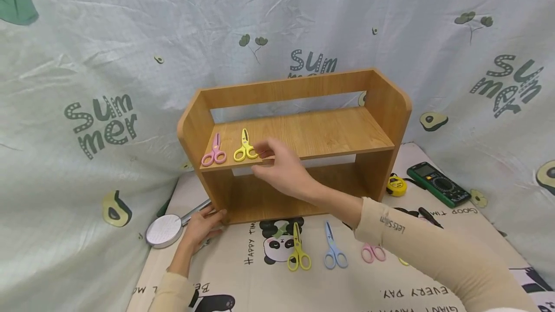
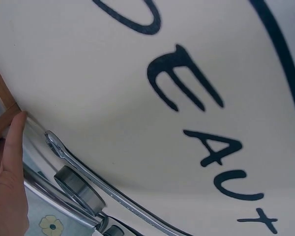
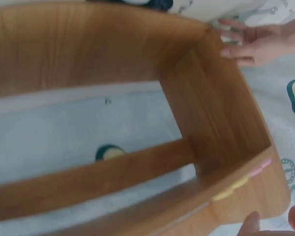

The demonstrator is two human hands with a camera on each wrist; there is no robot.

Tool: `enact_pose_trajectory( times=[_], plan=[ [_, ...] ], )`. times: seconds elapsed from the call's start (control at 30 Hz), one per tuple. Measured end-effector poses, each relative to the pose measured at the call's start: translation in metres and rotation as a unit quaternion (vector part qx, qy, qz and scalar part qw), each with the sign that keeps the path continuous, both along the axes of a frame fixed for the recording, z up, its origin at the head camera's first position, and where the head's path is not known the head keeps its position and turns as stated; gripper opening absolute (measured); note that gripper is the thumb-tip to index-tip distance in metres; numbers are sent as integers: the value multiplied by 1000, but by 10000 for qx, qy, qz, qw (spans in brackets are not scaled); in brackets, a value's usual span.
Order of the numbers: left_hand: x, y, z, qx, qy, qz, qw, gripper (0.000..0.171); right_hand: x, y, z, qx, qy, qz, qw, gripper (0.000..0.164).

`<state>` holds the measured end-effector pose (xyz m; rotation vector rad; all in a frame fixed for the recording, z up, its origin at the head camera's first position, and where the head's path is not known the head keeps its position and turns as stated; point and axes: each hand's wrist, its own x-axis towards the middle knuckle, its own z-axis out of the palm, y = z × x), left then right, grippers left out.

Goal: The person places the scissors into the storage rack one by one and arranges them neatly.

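A wooden two-tier shelf stands on the table. On its upper board, pink scissors lie at the left end with yellow scissors beside them. My right hand is at the yellow scissors' handles, fingertips right by the loop; thumb and fingers are spread apart in the right wrist view. My left hand rests its fingers against the shelf's lower left corner. In the left wrist view, that hand has straight fingers touching the wooden edge. A metal wrench lies close to it.
Another yellow pair of scissors, blue scissors and pink scissors lie before the shelf, the pink partly behind my right sleeve. A round magnifier-like disc lies left. A yellow tape measure and green multimeter lie right.
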<state>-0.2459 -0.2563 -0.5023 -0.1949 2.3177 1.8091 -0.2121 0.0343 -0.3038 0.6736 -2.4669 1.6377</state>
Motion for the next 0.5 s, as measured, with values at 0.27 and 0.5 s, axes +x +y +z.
enact_pose_trajectory(
  times=[0.27,0.5],
  plan=[
    [0,-2,0,-85,-40,-58,9999,70,20,30,-45,-890,-467,-78,9949,45],
    [2,0,1,-38,-22,1,10000,68,40,53,-94,-846,-1008,-266,9910,60]
  ],
)
